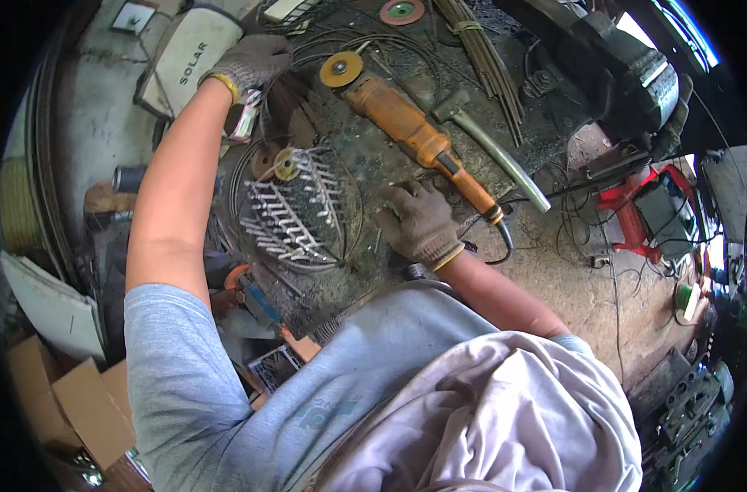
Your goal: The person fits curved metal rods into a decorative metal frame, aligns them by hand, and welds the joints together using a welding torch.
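- Reference: clock positions are taken from the view's centre, 12 at top.
- Angle grinder (pixel 406 123): orange, at 12 to 1 o'clock, lying on the workbench (pixel 554 303); yellow disc (pixel 337 70) fitted at its upper-left end.
- Right hand (pixel 422 223): gloved, near centre toward 2 o'clock, just beside the grinder; fingers loosely spread and bent, palm downward, nothing seen in the grasp.
- Left hand (pixel 254 64): gloved, at 11 o'clock, beside the white case; fingers curled, contents of the grasp cannot be told.
- White case (pixel 176 74): dark-edged, at 10 to 11 o'clock; contents not visible.
- Wire coil (pixel 235 193): at 9 to 10 o'clock; encloses rows of metal pins (pixel 287 225).
- Cardboard box (pixel 90 410): at 8 o'clock, flaps raised; interior cannot be made out.
- Red frame (pixel 632 217): at 3 o'clock; holds a dark grey block (pixel 662 215).
- Hammer (pixel 504 160): at 2 o'clock, right of the grinder.
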A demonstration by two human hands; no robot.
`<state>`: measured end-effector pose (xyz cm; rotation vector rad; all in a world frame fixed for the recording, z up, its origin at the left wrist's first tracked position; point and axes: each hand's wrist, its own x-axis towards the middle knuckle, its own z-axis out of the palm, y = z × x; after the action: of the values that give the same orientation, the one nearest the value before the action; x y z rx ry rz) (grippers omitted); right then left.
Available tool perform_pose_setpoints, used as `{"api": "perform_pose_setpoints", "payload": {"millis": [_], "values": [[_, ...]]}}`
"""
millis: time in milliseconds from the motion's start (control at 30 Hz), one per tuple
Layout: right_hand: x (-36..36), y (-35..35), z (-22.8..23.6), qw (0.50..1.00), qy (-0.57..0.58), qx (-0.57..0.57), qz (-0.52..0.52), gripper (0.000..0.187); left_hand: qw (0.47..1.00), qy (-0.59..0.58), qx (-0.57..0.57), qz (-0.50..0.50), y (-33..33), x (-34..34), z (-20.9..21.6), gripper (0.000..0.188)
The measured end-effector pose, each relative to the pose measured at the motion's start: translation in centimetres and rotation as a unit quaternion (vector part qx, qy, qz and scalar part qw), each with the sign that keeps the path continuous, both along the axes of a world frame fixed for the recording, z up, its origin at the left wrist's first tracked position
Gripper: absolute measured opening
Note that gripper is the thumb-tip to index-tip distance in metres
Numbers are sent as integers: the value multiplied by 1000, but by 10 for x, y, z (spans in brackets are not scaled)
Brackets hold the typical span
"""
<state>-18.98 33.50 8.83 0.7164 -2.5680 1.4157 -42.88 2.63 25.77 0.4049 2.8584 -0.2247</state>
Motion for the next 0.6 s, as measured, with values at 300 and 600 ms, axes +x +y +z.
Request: {"api": "perform_pose_setpoints", "payload": {"millis": [300, 600], "values": [[-3, 3, 6, 999, -3, -33, 16, 32, 998, 4, -50, -23, 98, -91, -32, 39], [-5, 6, 8, 999, -18, -26, 16, 34, 988, -68, -109, -80, 145, -114, -85, 36]]}}
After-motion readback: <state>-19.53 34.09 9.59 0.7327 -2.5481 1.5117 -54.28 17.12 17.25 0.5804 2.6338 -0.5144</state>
